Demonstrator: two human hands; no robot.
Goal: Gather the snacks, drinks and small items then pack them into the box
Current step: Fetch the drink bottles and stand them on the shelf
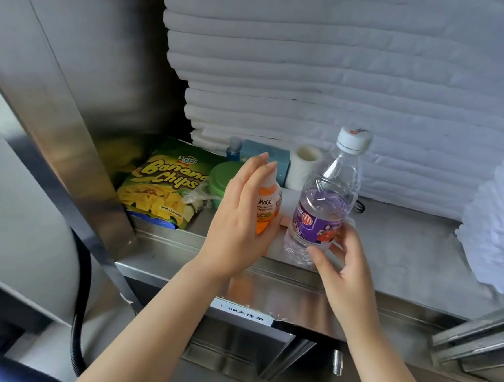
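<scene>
Right hand [344, 267] grips clear purple-labelled plastic water bottle [325, 202]; gathering continues: leftward, left hand [236, 225], fingers straight, should next close round small orange plastic juice bottle [269, 207].

The widest free room on the shelf [406, 242] is the bare metal right of the water bottle [325, 202], reaching as far as the white bundle [501, 225] at the right edge. To the left the way is crowded by a chips bag [160, 189] against the metal side wall [98, 136], a green tub [221, 176], and behind them a small blue bottle [234, 148], blue box [280, 160] and paper roll [302, 167]. A stack of folded white linen [314, 75] closes the back. The front middle is taken by the left hand [236, 219] against the orange bottle [269, 207] and the right hand [344, 264] gripping the water bottle low.
</scene>
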